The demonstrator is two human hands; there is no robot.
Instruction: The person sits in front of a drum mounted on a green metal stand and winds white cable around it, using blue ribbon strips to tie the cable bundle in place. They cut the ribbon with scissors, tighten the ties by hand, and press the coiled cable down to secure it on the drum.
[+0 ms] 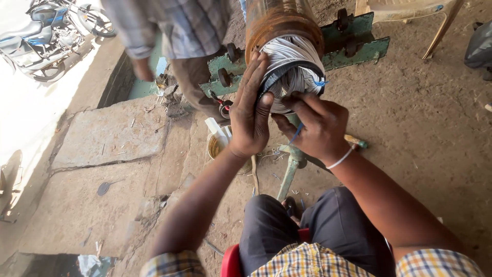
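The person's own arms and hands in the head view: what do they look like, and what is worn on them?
Both hands are bare, without gloves. The left hand and right hand look smudged with dark grime. A thin white band circles the right wrist. Both forearms are uncovered; checked sleeves in yellow, white and blue are rolled up near the elbows.

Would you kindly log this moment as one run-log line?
left hand: flat against white winding wires | right hand: fingers pinching blue tie | rusty motor stator: on green stand
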